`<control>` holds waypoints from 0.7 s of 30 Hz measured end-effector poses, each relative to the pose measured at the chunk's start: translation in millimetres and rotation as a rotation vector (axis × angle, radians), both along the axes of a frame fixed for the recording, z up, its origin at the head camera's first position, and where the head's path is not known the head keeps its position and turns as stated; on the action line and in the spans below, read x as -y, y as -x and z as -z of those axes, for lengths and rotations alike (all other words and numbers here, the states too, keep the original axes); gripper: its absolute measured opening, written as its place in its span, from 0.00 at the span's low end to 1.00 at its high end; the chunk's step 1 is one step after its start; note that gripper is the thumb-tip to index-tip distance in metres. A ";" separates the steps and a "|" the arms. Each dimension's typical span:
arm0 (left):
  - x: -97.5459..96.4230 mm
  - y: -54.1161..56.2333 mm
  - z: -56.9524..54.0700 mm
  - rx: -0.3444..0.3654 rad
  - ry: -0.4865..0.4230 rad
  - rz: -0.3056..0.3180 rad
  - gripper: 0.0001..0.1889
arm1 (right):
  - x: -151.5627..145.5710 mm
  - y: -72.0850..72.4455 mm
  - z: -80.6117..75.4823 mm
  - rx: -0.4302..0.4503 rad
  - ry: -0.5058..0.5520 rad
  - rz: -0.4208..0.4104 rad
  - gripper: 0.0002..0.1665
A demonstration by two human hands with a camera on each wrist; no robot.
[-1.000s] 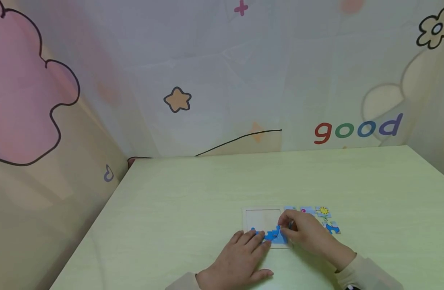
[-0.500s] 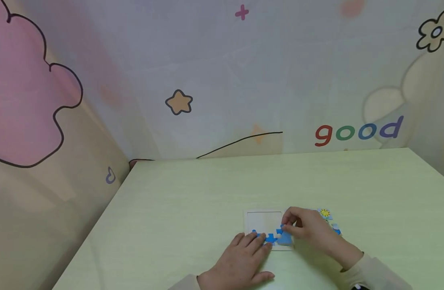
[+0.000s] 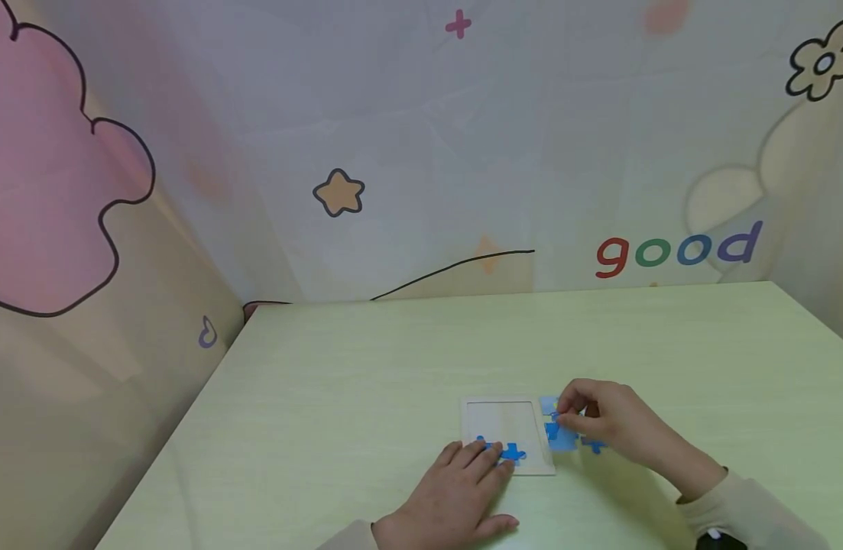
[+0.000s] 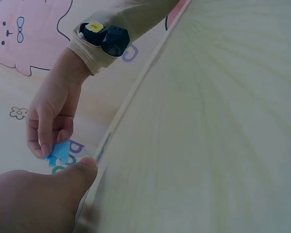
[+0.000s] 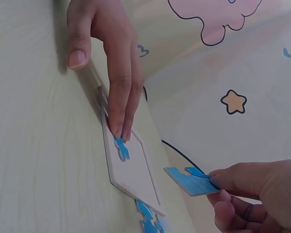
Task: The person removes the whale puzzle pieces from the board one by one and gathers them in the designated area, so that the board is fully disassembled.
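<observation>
My right hand [image 3: 624, 420] pinches a blue jigsaw piece [image 5: 191, 183] between thumb and fingers. In the right wrist view that piece is raised off the table, with one straight edge and a notched side. My left hand [image 3: 455, 489] lies with its fingers straight over the lower left of a pale puzzle tray [image 3: 546, 458]. Its fingertips rest on blue jigsaw pieces inside the tray, partly hiding them; one blue piece [image 3: 512, 452] shows beside them. The rest of the tray's recess is bare. In the left wrist view the held piece [image 4: 61, 151] hangs below the right fingers.
Loose jigsaw pieces lie on the table right of the tray, partly behind my right hand; one blue piece [image 3: 594, 444] shows under it. The pale green table [image 3: 366, 367] meets a wall cloth [image 3: 421, 153] with printed shapes at its back edge.
My right hand has moved right, taking the blue jigsaw piece from the tray's lower right corner out past the rim. My left hand stays in place.
</observation>
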State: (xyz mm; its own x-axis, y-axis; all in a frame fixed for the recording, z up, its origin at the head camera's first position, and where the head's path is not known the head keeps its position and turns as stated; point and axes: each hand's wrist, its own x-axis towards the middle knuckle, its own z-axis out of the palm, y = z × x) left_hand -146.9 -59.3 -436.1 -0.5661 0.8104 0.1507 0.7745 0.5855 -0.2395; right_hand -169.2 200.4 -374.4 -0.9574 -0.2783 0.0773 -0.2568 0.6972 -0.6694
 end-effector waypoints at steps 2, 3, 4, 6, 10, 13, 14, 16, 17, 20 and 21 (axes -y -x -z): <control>0.1 -0.1 0.1 0.013 0.003 -0.001 0.32 | -4.3 -0.2 -2.4 -0.003 -0.012 0.000 0.04; 0.1 -0.1 0.1 0.016 0.004 -0.002 0.32 | -6.4 -0.6 -3.3 -0.002 -0.016 -0.001 0.04; 0.1 -0.2 -0.1 0.022 0.006 -0.003 0.32 | -8.6 -0.9 -4.1 -0.002 -0.016 -0.003 0.04; 0.0 -0.5 -0.4 0.025 0.007 -0.005 0.32 | -13.3 -1.7 -5.3 0.000 -0.013 -0.011 0.04; 0.1 -0.6 -1.3 0.023 0.013 -0.007 0.32 | -21.0 -2.4 -6.7 0.033 -0.015 -0.019 0.05; 0.4 -0.3 -1.2 0.023 0.014 -0.004 0.32 | -26.4 -3.3 -6.2 0.053 -0.029 -0.021 0.05; 0.6 -0.2 -1.0 0.023 0.011 -0.003 0.32 | -28.6 -3.6 -5.9 0.051 -0.033 -0.022 0.05; 0.9 0.0 -0.5 0.022 0.005 0.001 0.32 | -33.6 -4.1 -4.7 0.044 -0.034 -0.030 0.05; 1.1 0.0 -0.4 0.022 0.004 0.002 0.32 | -36.3 -4.3 -3.9 0.040 -0.033 -0.035 0.06; 1.2 -0.1 0.0 0.009 0.003 0.005 0.31 | -44.1 -5.1 -1.1 0.049 -0.019 -0.049 0.06; 1.2 -0.3 -0.2 0.009 0.005 0.004 0.32 | -46.5 -5.5 0.0 0.057 -0.017 -0.053 0.06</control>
